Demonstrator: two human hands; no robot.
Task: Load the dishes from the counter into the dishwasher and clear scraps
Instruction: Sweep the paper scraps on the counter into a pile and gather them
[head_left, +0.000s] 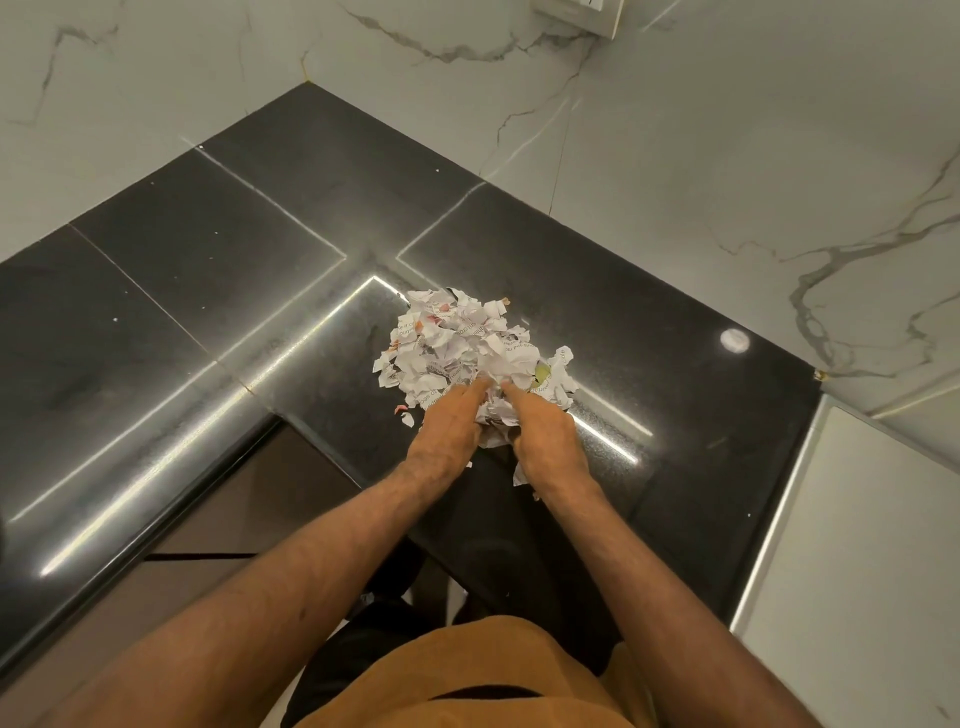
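Counter (208, 270): black, polished, set in a corner of marbled wall (727, 156).
Scraps (467, 348): torn printed paper, heaped on the counter.
Left hand (449, 428): pressed into the heap's near edge.
Right hand (545, 436): beside it, scraps cupped between both.

Glossy black stone counter (270, 218) set into a corner of white marble-look walls (727, 156)

The counter wraps around the corner in an L, its slabs split by thin pale seams, and streaks of light plus one small round glare spot (734, 341) reflect off the polish. Grey veins run across the wall panels, a white fitting (576, 13) sits at the top edge, and brown cabinet fronts (249, 499) show under the counter's rounded front edge
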